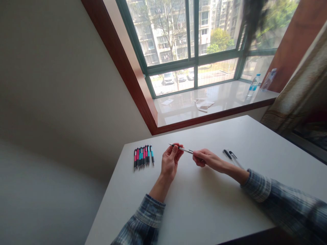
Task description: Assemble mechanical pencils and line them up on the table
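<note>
Between my two hands, above the white table, is a slim pen with a white barrel and dark ends. My left hand is closed on its tip end, which points to the left. The other end is gripped by my right hand, whose fingers hide that part of the pen. Left of my left hand, a row of several pink, blue and black pens lies side by side. Beyond my right hand lie a black pen cap and a clear pen, partly hidden by my right arm.
A window sill with a red-brown edge runs behind the table. On it are a crumpled white cloth or bag, a flat white sheet and a water bottle. A curtain hangs at the right.
</note>
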The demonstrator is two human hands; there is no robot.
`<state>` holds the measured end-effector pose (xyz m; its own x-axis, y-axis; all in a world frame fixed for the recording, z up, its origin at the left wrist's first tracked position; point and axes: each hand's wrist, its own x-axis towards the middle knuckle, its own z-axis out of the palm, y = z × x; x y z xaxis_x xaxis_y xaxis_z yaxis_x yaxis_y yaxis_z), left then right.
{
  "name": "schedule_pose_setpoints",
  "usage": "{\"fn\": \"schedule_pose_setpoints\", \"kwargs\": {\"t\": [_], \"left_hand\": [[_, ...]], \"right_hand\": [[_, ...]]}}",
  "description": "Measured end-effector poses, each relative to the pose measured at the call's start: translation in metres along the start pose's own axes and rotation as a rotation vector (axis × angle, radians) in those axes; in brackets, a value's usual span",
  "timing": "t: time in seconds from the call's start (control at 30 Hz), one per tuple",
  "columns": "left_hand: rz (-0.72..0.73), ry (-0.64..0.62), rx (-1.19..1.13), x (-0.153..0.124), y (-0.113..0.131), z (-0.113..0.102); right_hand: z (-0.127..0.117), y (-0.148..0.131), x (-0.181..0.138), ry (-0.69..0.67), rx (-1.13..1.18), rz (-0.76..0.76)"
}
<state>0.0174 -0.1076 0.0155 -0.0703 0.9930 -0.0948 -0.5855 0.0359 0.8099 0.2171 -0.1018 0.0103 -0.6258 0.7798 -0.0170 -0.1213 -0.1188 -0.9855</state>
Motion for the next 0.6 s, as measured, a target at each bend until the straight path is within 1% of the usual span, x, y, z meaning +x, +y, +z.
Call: {"fn": "schedule_pose_setpoints", "kwargs": {"t": [0.07, 0.13, 0.23, 0.33, 0.47, 0.6], "left_hand": [[-0.027, 0.005, -0.035, 0.001, 0.000, 0.000], [-0.049, 0.017, -0.064, 0.001, -0.001, -0.001], [-0.082, 0.046, -0.084, -0.001, 0.000, -0.001], [-0.119, 0.018, -0.061, -0.003, 0.001, 0.000], [-0.173, -0.060, -0.013, -0.006, 0.002, 0.000], [-0.190, -0.059, -0.001, -0.007, 0.003, 0.000]], "right_hand": [[0.000, -0.003, -0.001, -0.005, 0.048, -0.012], [0.000, -0.007, -0.003, -0.038, 0.120, -0.016], [-0.002, -0.013, -0.006, -0.156, 0.174, -0.035], [-0.003, -0.015, -0.006, -0.261, 0.104, -0.083], [-0.005, -0.009, -0.005, -0.270, 0.000, -0.137], [-0.005, -0.007, -0.004, -0.247, -0.055, -0.148]]}}
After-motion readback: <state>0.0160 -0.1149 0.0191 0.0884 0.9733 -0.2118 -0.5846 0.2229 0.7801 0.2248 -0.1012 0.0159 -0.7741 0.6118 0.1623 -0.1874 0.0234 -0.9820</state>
